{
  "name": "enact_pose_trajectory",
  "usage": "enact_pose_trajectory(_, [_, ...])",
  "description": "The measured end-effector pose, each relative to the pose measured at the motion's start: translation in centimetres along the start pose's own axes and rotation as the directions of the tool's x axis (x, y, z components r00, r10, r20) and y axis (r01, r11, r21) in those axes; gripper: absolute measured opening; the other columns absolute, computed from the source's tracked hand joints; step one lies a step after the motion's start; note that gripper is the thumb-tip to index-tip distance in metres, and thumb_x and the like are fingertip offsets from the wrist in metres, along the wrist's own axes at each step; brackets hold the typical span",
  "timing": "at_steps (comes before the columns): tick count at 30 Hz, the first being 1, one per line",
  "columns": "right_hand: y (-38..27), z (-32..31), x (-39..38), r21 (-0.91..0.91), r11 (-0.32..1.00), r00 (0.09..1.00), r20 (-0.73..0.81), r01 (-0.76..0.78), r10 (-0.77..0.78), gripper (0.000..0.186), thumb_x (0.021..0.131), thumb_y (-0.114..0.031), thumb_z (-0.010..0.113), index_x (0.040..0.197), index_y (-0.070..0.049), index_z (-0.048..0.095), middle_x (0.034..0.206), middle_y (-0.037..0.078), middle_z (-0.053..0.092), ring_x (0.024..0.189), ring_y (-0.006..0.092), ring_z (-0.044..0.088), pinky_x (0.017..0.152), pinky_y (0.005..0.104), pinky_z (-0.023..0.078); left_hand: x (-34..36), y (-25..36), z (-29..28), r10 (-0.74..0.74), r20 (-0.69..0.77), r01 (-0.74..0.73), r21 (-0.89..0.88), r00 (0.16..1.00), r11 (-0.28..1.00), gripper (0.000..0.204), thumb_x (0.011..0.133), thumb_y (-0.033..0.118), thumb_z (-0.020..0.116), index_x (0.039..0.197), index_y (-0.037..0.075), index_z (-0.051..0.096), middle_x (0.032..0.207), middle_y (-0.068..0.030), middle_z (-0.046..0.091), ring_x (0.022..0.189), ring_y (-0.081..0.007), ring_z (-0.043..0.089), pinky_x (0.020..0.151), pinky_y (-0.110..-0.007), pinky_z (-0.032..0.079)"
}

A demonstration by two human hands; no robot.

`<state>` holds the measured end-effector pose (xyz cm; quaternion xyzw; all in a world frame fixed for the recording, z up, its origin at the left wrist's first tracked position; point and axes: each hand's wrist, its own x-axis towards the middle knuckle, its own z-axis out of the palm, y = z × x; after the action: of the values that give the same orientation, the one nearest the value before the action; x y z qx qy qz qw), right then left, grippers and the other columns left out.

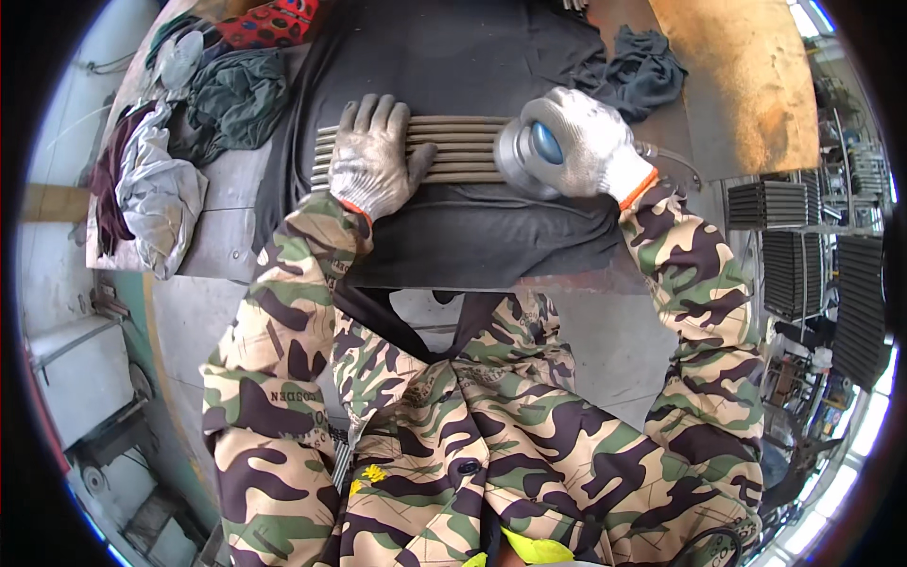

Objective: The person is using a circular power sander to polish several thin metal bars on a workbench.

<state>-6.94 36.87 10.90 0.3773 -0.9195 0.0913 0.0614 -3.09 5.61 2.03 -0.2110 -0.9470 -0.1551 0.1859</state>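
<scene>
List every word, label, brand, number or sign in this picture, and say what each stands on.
Left sleeve of the camouflage jacket: dark printed capitals, legible, but I won't copy the wording.
Jacket front: a yellow mark, too small to read.
Jacket, lower right: dark print, partly legible; also not copied.
Round tool under the right hand, and metal bars: no lettering I can make out.

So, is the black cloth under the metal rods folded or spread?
Spread: the black cloth covers much of the tabletop, reaching beyond the metal rods.
</scene>
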Motion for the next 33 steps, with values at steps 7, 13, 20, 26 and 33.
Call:
enact_pose_trajectory(7, [-2.0, 0.4, 1.2, 0.001, 1.000, 1.000, 0.000, -0.015, 0.015, 0.040, 0.084, -0.034, 0.081, 0.118, -0.017, 0.069, 0.111, 0.012, 0.070, 0.107, 0.0376, 0.070, 0.091, 0.0505, 0.059, -0.4, -0.2, -1.5, -0.157, 0.041, 0.150, 0.134, 0.987, 0.979, 0.069, 0.095, 0.044, 0.072, 0.145, -0.001, 0.057, 0.148, -0.0251, 0.059, 0.142, -0.0467, 0.051, 0.123, -0.060, 0.036])
enact_pose_trajectory(13, [-3.0, 1.9, 5.0, -0.024, 0.999, 1.000, -0.011, -0.030, 0.029, 0.040, 0.087, -0.043, 0.075, 0.116, -0.016, 0.071, 0.110, 0.015, 0.071, 0.106, 0.0379, 0.072, 0.093, 0.0511, 0.060, -1.1, -0.4, 0.4, -0.184, -0.024, 0.185, 0.116, 0.983, 0.976, 0.064, 0.099, 0.039, 0.066, 0.149, 0.000, 0.056, 0.151, -0.0250, 0.057, 0.144, -0.0466, 0.049, 0.125, -0.062, 0.033])
enact_pose_trajectory(20, [-5.1, 1.1, 4.5, 0.007, 1.000, 1.000, -0.022, 0.007, -0.007, 0.038, 0.087, -0.035, 0.080, 0.118, -0.014, 0.072, 0.110, 0.014, 0.072, 0.104, 0.0391, 0.072, 0.090, 0.0501, 0.059, -0.5, -0.1, 0.4, -0.209, -0.082, 0.216, 0.078, 0.974, 0.973, 0.055, 0.096, 0.033, 0.067, 0.141, 0.003, 0.059, 0.145, -0.0220, 0.058, 0.139, -0.0418, 0.051, 0.122, -0.060, 0.035])
enact_pose_trajectory(26, [-5.3, 2.2, 5.7, -0.039, 0.998, 0.998, -0.045, -0.041, 0.039, 0.037, 0.089, -0.037, 0.078, 0.117, -0.014, 0.072, 0.111, 0.015, 0.073, 0.105, 0.0392, 0.072, 0.092, 0.0493, 0.059, -1.1, -0.2, 1.3, -0.240, -0.112, 0.250, 0.078, 0.964, 0.965, 0.057, 0.097, 0.033, 0.067, 0.144, 0.002, 0.058, 0.149, -0.0217, 0.058, 0.143, -0.0418, 0.049, 0.126, -0.060, 0.032])
enact_pose_trajectory(33, [-4.6, 2.3, 6.6, -0.063, 0.996, 0.997, -0.057, -0.059, 0.056, 0.039, 0.089, -0.038, 0.079, 0.118, -0.014, 0.072, 0.113, 0.015, 0.072, 0.105, 0.0389, 0.072, 0.092, 0.0493, 0.059, -2.2, 1.0, 0.7, -0.247, -0.129, 0.254, 0.042, 0.960, 0.966, 0.061, 0.096, 0.033, 0.069, 0.147, 0.002, 0.059, 0.152, -0.0225, 0.057, 0.146, -0.0437, 0.048, 0.127, -0.060, 0.030])
